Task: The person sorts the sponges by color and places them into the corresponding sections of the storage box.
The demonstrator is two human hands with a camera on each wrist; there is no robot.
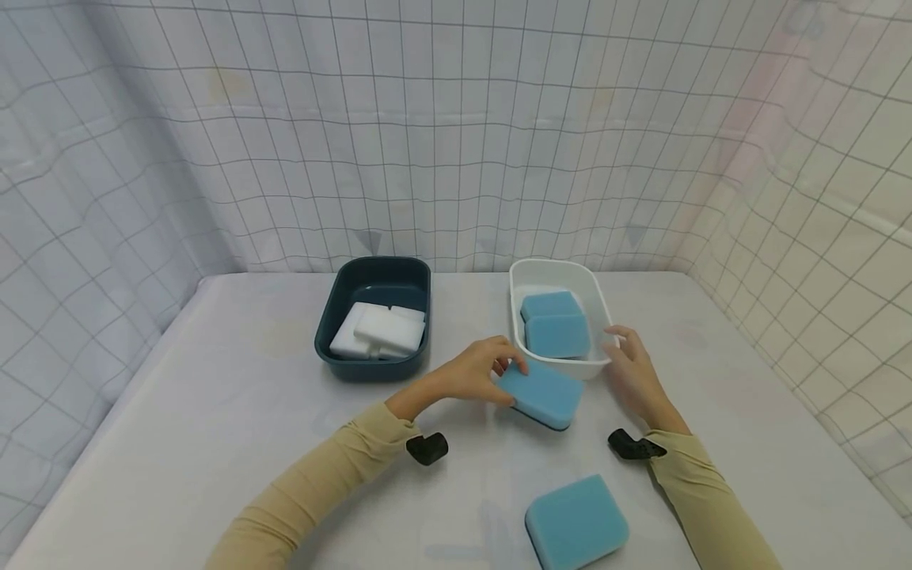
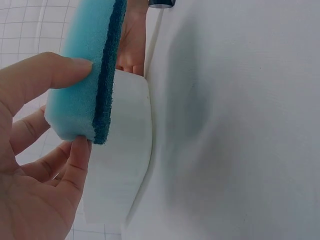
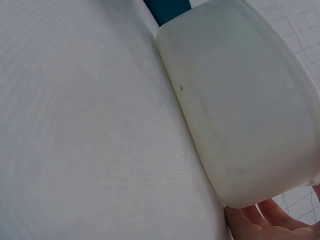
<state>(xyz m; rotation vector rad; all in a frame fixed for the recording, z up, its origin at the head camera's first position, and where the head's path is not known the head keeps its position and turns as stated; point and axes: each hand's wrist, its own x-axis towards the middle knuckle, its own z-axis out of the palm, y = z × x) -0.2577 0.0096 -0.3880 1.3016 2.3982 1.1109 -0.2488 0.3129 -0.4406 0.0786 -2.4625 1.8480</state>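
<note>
My left hand (image 1: 473,370) pinches a blue sponge (image 1: 545,394) with a dark scouring layer underneath. In the left wrist view the thumb lies on the blue face of this sponge (image 2: 82,95) and other fingers support its end, above the table. Just behind it is a white plastic container (image 1: 523,273) with two blue sponges (image 1: 558,336) inside. My right hand (image 1: 634,372) is at that container's right side; in the right wrist view its fingers (image 3: 272,215) touch the outer wall. Another blue sponge (image 1: 577,522) lies near the front of the table.
To the left, a dark teal container (image 1: 324,336) holds several white sponge blocks (image 1: 388,328). The white table (image 1: 235,443) backs onto a hanging grid-patterned sheet (image 1: 456,142), which also flanks both sides.
</note>
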